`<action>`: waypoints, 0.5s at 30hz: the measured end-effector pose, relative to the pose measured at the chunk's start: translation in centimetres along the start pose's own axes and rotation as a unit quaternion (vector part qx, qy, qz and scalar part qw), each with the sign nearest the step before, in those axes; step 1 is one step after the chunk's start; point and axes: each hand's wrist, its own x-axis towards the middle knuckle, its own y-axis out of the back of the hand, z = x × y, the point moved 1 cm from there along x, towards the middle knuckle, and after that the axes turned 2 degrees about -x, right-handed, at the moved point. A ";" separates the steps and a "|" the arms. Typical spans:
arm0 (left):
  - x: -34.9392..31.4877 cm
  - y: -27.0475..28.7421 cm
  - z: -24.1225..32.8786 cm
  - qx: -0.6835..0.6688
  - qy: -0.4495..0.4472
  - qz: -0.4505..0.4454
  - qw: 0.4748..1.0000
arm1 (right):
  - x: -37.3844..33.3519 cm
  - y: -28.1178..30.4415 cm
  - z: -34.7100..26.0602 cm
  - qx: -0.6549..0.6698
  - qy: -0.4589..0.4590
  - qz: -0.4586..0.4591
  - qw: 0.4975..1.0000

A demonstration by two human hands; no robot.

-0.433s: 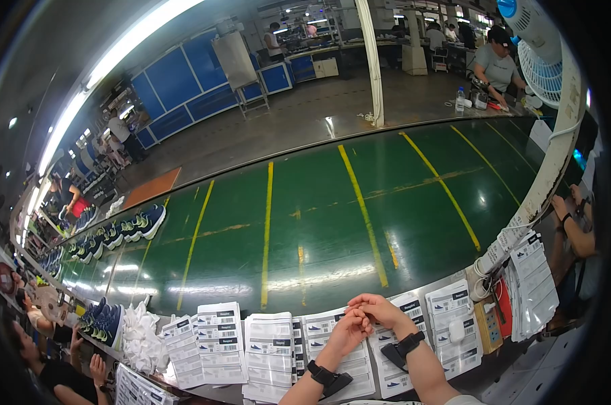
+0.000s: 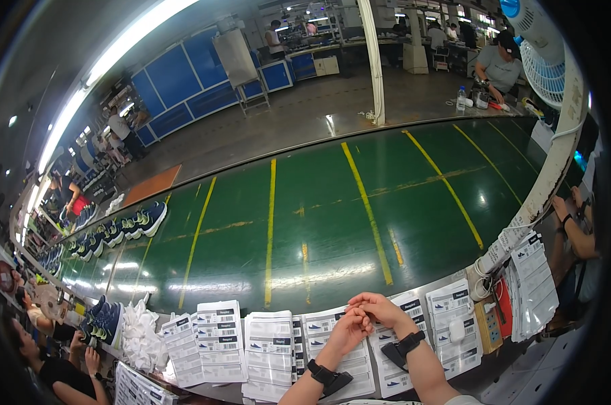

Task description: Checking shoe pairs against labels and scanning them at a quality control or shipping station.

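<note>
My left hand [image 2: 350,332] and my right hand [image 2: 377,312] meet over the near edge of the bench, fingers curled and fingertips touching. Whatever may be between the fingers is too small or hidden to make out. Black bands with dark attachments circle both wrists. Directly beneath lie stacks of white printed sheets with shoe pictures: one stack [image 2: 322,329] by my left hand, another [image 2: 394,383] under my right forearm. More label sheets [image 2: 268,354] lie to the left, and a further stack [image 2: 447,307] sits to the right with a small white case [image 2: 456,331] on it.
A green conveyor belt [image 2: 319,229] with yellow lines runs across ahead. Navy sneakers [image 2: 116,231] stand on it at the left. Crumpled white paper [image 2: 143,335] and shoes [image 2: 104,324] sit near left. A post [image 2: 568,135], fan [image 2: 541,71] and power strip [image 2: 489,322] are at right; co-workers sit on both sides.
My hands stay in the same place. The belt's yellow lines and the sneakers have shifted slightly right. At lower left a co-worker's hands have moved, and the person at far right has bent lower.
</note>
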 end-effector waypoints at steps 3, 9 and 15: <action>0.0 0.1 0.0 -0.002 0.000 0.000 1.000 | 0.0 -0.1 -0.1 0.008 0.000 -0.001 1.000; 0.0 0.1 0.1 0.004 0.002 0.001 1.000 | 0.0 -0.2 -0.1 0.015 0.008 -0.003 1.000; 0.1 0.3 0.0 -0.004 0.002 -0.008 1.000 | 0.0 -0.1 -0.1 0.016 0.005 -0.003 1.000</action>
